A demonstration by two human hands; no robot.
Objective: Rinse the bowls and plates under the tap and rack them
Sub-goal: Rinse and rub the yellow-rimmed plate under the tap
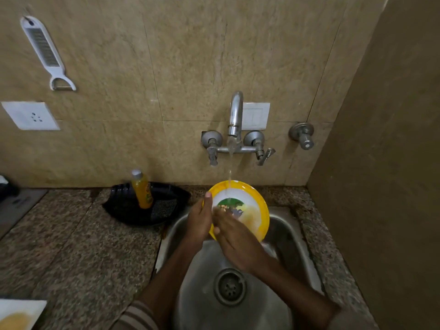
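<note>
- Tap [235,115]: polished metal, glossy, with bright glints; the valve [302,135] at its three o'clock is duller, satin metal.
- Sink [285,234]: brushed steel with a soft sheen, wet.
- Plate [247,206]: smooth and glossy, plastic by the look, wet.
- Bench [71,234]: speckled stone, polished smooth.
- Wall [190,55]: beige stone-look tiles, smooth, faint sheen.
- Tray [123,210] at the plate's nine o'clock: glossy black plastic; the bottle [142,191] in it is smooth orange plastic.
- Peeler [42,48] at the tap's ten o'clock: matt white plastic, metal blade.
- Sleeve [138,315]: striped cloth.
</note>
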